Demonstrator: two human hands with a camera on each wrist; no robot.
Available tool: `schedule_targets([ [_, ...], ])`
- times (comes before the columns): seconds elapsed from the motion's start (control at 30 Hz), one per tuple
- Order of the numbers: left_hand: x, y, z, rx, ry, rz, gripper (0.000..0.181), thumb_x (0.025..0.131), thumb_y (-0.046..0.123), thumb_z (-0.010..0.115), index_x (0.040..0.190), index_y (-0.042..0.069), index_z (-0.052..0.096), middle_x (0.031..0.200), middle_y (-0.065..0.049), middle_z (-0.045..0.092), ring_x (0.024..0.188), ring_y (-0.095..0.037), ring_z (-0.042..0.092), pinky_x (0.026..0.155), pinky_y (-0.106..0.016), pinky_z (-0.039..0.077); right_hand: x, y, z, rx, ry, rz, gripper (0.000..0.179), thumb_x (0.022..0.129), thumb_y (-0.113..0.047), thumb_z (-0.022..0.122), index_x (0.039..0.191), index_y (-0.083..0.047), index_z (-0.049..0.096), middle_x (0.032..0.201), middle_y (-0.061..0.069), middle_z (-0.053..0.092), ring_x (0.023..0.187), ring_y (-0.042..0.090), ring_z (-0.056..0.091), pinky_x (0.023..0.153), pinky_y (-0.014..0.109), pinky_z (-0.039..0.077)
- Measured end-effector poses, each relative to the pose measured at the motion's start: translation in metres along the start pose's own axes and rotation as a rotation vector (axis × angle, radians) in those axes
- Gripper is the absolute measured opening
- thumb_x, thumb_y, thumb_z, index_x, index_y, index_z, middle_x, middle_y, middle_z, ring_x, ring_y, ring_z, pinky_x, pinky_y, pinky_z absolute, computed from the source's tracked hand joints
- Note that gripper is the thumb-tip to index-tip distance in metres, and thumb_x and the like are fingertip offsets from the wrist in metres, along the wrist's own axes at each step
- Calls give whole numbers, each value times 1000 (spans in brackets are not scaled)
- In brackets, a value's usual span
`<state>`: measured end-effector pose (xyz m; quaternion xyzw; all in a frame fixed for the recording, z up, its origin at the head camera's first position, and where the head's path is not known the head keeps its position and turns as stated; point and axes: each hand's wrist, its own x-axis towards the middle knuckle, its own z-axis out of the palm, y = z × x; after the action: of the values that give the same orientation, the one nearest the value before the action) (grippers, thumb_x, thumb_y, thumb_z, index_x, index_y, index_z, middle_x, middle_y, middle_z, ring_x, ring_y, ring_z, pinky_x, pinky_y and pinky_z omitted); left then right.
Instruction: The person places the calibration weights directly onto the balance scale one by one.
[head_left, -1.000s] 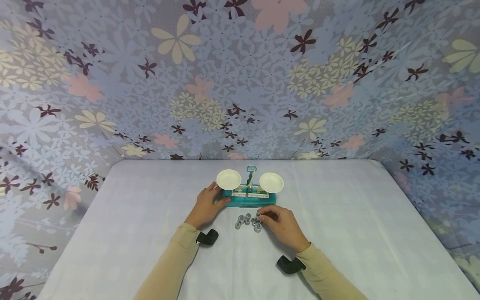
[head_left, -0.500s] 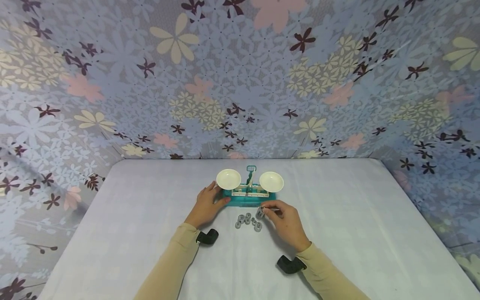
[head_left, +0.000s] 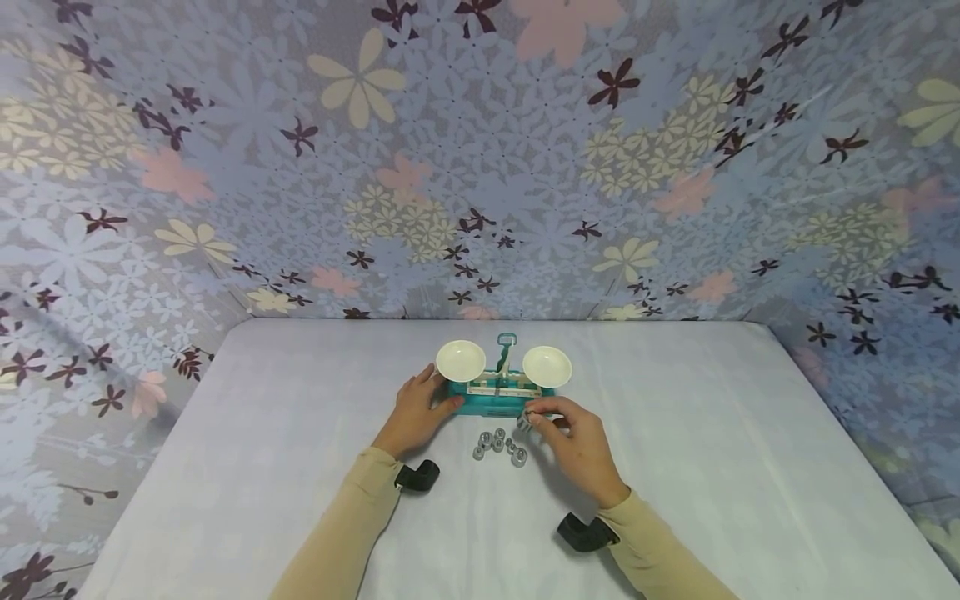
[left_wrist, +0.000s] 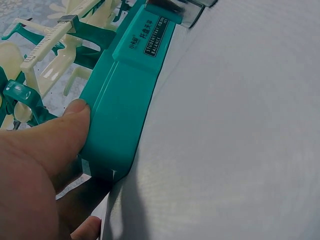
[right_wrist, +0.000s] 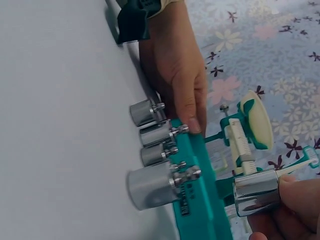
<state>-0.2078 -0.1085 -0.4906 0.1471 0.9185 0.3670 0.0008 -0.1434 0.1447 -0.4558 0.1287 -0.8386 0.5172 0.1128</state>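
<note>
A green tray balance [head_left: 480, 407] with two white pans stands toward the far side of the table. My left hand [head_left: 416, 414] grips its left end; in the left wrist view the thumb lies on the green base [left_wrist: 125, 105] and the fingers go round its end. With thumb and fingertips my right hand [head_left: 579, 446] pinches the top of a shiny metal weight [right_wrist: 256, 192], held off the table by the base's front right. Several smaller and larger knobbed metal weights [head_left: 519, 457] stand grouped in front of the balance; a large one [right_wrist: 150, 185] shows nearest in the right wrist view.
The left pan [head_left: 461, 361] and right pan [head_left: 547, 367] stand above the base, with a green upright [head_left: 507, 346] between them. A white cloth [head_left: 300, 500] covers the table. Flowered fabric [head_left: 480, 167] rises behind its far edge.
My right hand has lifted the metal weight out from the group and drawn it slightly right and toward the balance. The left hand stays at the base's left end.
</note>
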Motion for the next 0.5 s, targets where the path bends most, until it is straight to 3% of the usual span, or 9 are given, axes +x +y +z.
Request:
schedule_targets([
  [0.27,0,2,0,-3,-13,2,66,89,44,57,141,6,39,144,-19,36,137,-32,23,110,-55,11,4,-7,-4,-2,37,-67,8,86,-12,67,93,-15,67,100,-8,66,89,10,60,73,27,51],
  [0.5,-1,2,0,-4,-6,6,66,89,43,57,140,4,40,143,-18,38,137,-32,23,111,-53,11,8,-46,-12,-7,60,-146,12,85,1,64,96,-4,67,99,8,67,89,22,61,73,33,51],
])
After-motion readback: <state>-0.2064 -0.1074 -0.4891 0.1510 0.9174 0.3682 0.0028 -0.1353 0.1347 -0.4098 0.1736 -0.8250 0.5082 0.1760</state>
